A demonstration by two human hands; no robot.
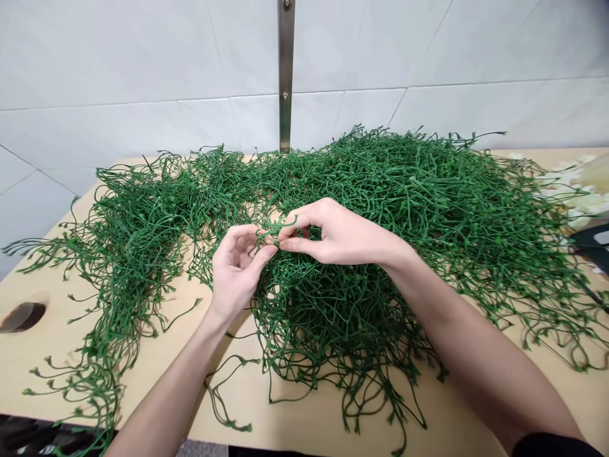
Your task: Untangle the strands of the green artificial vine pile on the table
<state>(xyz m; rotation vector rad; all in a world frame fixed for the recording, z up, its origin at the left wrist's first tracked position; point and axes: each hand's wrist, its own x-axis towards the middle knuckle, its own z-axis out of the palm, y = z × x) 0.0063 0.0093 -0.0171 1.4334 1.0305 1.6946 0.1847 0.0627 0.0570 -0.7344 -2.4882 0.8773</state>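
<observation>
My left hand (240, 263) and my right hand (333, 235) meet above the middle of the table. Between their fingertips is a small green plastic stem (273, 233) with thin curled ends. Thumb and forefinger of each hand pinch it, and its far part is hidden by the fingers. Directly below and behind the hands spreads a large tangled heap of green plastic stems (404, 178), many with small forked tips. A nearer clump of the same stems (342, 317) lies under my right wrist.
More stems (137, 228) trail down the left side, some over the front edge. The pale wooden table (280, 419) has a round hole (23, 316) at the left. White artificial flowers (578, 197) and a dark object (592, 244) lie at the right. A metal strip (286, 70) runs up the tiled wall.
</observation>
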